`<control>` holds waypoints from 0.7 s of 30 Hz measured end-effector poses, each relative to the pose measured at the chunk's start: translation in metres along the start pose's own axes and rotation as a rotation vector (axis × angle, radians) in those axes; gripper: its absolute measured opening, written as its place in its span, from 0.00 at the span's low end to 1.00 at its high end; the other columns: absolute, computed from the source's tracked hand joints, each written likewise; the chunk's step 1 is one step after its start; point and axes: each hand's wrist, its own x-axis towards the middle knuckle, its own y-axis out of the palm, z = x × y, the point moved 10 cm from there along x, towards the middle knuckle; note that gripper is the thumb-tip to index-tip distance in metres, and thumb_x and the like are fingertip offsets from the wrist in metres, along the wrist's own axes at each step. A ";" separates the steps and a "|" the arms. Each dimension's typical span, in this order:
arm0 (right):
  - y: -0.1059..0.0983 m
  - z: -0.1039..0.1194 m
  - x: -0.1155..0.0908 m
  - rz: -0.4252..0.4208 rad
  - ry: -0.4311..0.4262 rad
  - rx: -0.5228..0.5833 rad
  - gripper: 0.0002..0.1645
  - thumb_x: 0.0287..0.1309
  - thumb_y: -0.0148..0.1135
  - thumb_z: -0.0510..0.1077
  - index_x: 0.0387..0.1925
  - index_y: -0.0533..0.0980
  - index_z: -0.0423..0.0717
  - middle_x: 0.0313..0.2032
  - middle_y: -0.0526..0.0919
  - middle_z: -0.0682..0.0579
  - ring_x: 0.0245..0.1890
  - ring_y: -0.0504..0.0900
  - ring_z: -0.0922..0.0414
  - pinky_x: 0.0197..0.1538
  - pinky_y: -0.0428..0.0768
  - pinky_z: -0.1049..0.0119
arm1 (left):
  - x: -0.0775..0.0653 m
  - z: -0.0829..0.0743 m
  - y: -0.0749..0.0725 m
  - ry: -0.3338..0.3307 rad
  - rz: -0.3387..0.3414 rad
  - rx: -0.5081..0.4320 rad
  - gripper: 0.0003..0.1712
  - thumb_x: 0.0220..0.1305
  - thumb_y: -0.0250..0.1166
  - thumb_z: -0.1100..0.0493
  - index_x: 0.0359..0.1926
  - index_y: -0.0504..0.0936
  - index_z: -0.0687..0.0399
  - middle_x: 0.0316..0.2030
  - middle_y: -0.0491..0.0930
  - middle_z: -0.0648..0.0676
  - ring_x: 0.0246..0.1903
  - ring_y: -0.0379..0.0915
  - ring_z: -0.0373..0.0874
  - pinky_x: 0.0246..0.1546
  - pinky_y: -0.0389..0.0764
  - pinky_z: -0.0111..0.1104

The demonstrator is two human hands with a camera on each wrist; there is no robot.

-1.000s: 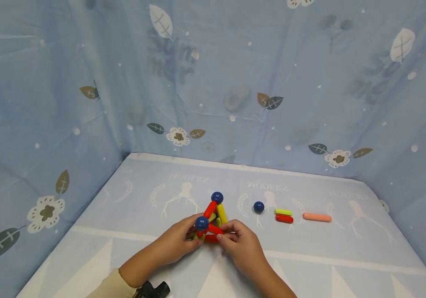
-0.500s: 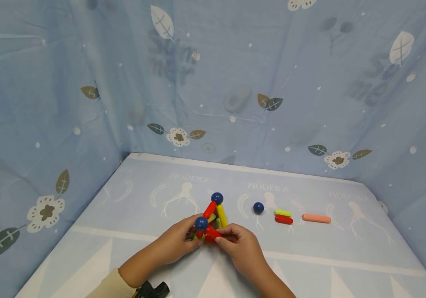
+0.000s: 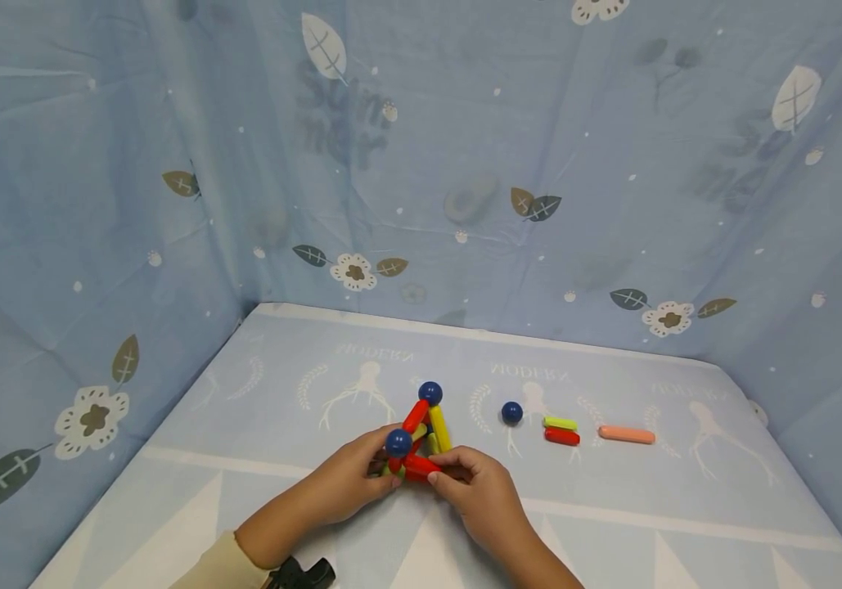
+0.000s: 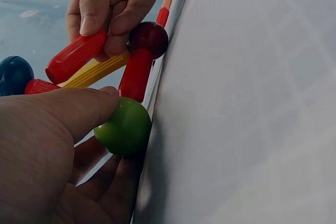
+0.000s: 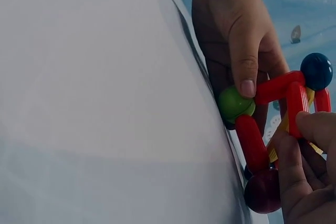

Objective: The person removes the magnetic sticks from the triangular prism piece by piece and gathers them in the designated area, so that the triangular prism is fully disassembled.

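Observation:
A structure of balls and rods stands between the hands, with two blue balls on top, the nearer (image 3: 398, 442) and the farther (image 3: 431, 393). My left hand (image 3: 350, 474) holds it low on the left, its thumb against a green ball (image 4: 124, 127). A red rod (image 4: 135, 74) joins that ball to a dark red ball (image 4: 148, 40). My right hand (image 3: 483, 491) pinches another red rod (image 4: 76, 56) between thumb and fingers. In the right wrist view the pinched rod's far end overlaps the near blue ball. A yellow rod (image 3: 439, 428) slants down from the farther blue ball.
On the table (image 3: 244, 458), right of the structure, lie a loose blue ball (image 3: 512, 413), a short lime rod (image 3: 560, 424), a short red rod (image 3: 562, 437) and a long orange rod (image 3: 627, 435). A patterned blue cloth (image 3: 465, 164) hangs behind. A black device (image 3: 303, 573) sits by the left wrist.
The right hand has lowered the pinched red rod slightly, toward the lower red rod and below the near blue ball. The left hand and the rest of the structure stay nearly still.

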 end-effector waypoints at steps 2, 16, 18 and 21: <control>-0.001 0.001 0.000 -0.003 -0.002 -0.001 0.12 0.63 0.75 0.43 0.48 0.87 0.48 0.43 0.89 0.51 0.39 0.86 0.56 0.41 0.87 0.72 | 0.000 0.000 0.000 -0.001 -0.001 0.001 0.40 0.67 0.73 0.60 0.76 0.68 0.36 0.68 0.76 0.49 0.60 0.81 0.45 0.61 0.83 0.43; -0.029 -0.013 0.002 -0.068 0.047 0.011 0.14 0.65 0.73 0.44 0.51 0.87 0.50 0.49 0.89 0.50 0.43 0.88 0.56 0.41 0.86 0.71 | -0.001 0.002 0.000 -0.046 0.002 0.015 0.40 0.67 0.74 0.57 0.76 0.68 0.36 0.66 0.78 0.48 0.60 0.80 0.45 0.62 0.82 0.48; -0.035 -0.015 0.003 -0.087 0.069 0.008 0.16 0.64 0.73 0.44 0.53 0.86 0.50 0.50 0.89 0.51 0.44 0.87 0.56 0.41 0.86 0.71 | -0.001 0.002 0.000 -0.055 0.001 0.012 0.40 0.67 0.74 0.57 0.76 0.68 0.36 0.66 0.78 0.47 0.61 0.80 0.45 0.63 0.81 0.49; -0.043 -0.018 0.003 -0.124 0.104 0.027 0.19 0.64 0.73 0.42 0.56 0.84 0.48 0.51 0.88 0.51 0.45 0.86 0.56 0.43 0.86 0.71 | -0.001 0.004 0.000 -0.064 0.000 0.010 0.40 0.67 0.74 0.57 0.75 0.68 0.37 0.65 0.79 0.47 0.61 0.79 0.46 0.64 0.80 0.51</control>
